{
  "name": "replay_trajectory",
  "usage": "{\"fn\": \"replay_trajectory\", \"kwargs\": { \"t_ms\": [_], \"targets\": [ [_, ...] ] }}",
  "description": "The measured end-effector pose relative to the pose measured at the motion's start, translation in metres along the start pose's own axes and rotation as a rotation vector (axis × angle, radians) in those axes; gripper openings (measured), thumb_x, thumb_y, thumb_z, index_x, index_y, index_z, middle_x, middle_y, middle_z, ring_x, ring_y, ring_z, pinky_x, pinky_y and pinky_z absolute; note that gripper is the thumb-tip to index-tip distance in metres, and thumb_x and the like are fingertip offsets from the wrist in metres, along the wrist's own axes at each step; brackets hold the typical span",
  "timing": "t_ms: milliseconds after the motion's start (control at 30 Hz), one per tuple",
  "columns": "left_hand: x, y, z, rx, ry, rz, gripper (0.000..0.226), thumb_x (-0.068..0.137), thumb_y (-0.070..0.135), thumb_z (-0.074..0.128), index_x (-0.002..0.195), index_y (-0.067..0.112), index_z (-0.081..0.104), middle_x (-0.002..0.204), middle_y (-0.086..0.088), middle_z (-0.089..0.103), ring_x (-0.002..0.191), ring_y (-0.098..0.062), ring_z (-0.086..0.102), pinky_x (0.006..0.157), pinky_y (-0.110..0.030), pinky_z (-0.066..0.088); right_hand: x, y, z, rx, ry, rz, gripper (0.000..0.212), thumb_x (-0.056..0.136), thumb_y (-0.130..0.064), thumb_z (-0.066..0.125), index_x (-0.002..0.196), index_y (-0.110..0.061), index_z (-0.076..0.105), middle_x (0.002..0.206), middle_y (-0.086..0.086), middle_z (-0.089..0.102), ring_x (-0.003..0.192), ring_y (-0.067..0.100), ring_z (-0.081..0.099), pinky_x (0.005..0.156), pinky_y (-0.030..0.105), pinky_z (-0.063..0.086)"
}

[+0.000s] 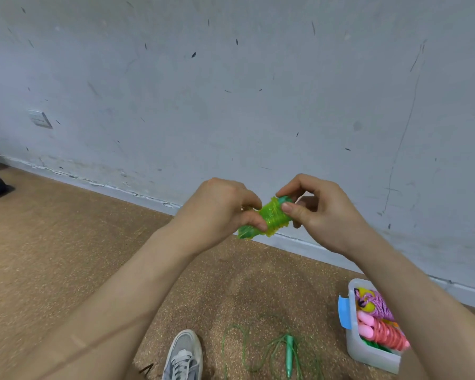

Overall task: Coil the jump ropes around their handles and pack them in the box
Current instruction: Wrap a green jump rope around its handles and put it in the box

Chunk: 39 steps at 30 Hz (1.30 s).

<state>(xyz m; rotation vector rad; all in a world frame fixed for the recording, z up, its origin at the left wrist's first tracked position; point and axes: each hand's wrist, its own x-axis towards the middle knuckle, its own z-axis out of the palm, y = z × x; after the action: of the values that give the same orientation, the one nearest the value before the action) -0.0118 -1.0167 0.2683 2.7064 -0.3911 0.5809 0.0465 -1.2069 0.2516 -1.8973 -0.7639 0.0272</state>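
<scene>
Green jump rope [269,219], coiled, up-left of box [368,355]: left hand [217,212] and right hand [321,212] grips pinch it; slackening likely unravels the turns.

Both hands hold a translucent green plastic jump rope bundle [269,218], coiled tight around its handles, up in front of a scuffed grey wall [231,91]. The left hand [217,212] grips its lower end; the right hand [316,212] pinches the upper end. On the brown cork floor [66,256], a loose green jump rope [288,352] lies between a grey sneaker [183,355] and a clear plastic box [368,352] holding coiled pink ropes [381,330].
</scene>
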Motion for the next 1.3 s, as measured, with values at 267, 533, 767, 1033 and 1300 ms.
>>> {"fn": "replay_trajectory", "kwargs": {
  "t_ms": [267,533,767,1033,1300],
  "targets": [
    [-0.003,-0.005,-0.007,-0.701,-0.397,-0.398,0.022,0.077,0.028,0.073,0.089,0.009,0.076,0.053,0.0,0.051,0.047,-0.009,0.039,0.048,-0.017,0.033,-0.002,0.003,-0.007,0.371,-0.193,0.064,0.016,0.089,0.004,0.06,0.096,-0.009,0.066,0.092,0.01,0.059,0.066,0.022,0.061,0.067,0.027,0.051],
    [-0.003,-0.012,-0.004,-0.81,-0.253,-0.543,0.026,0.082,0.031,0.069,0.07,0.007,0.069,0.047,0.008,0.051,0.044,-0.004,0.038,0.045,-0.014,0.03,-0.013,-0.006,0.025,-0.797,-0.049,-0.365,0.085,0.068,-0.044,0.08,0.141,-0.035,0.036,0.144,-0.01,0.04,0.135,0.012,0.035,0.091,0.04,0.032],
    [-0.007,-0.02,-0.006,-1.167,-0.31,-0.499,0.03,0.091,0.027,0.053,0.069,0.012,0.067,0.052,0.003,0.047,0.047,-0.007,0.027,0.045,-0.017,0.022,-0.002,0.001,0.028,-0.558,0.137,-0.408,0.055,0.081,-0.035,0.067,0.132,-0.018,0.055,0.126,-0.001,0.061,0.115,0.018,0.057,0.089,0.032,0.047],
    [-0.004,0.0,0.011,-0.047,0.02,-0.273,0.023,0.098,0.027,0.047,0.085,0.02,0.064,0.072,0.005,0.068,0.062,-0.008,0.058,0.059,-0.025,0.044,0.005,0.009,0.03,-0.257,0.119,-0.033,0.036,0.088,-0.043,0.063,0.123,-0.038,0.055,0.083,-0.013,0.067,0.077,0.009,0.06,0.073,0.035,0.05],
    [-0.005,0.017,0.014,0.46,-0.124,0.114,0.011,0.082,0.007,0.061,0.081,0.018,0.063,0.072,0.0,0.06,0.066,-0.023,0.055,0.055,-0.033,0.038,0.003,0.005,0.023,-0.615,0.034,0.12,0.03,0.086,-0.054,0.057,0.099,-0.028,0.062,0.078,-0.004,0.065,0.081,0.024,0.061,0.063,0.033,0.045]
  ]
}}
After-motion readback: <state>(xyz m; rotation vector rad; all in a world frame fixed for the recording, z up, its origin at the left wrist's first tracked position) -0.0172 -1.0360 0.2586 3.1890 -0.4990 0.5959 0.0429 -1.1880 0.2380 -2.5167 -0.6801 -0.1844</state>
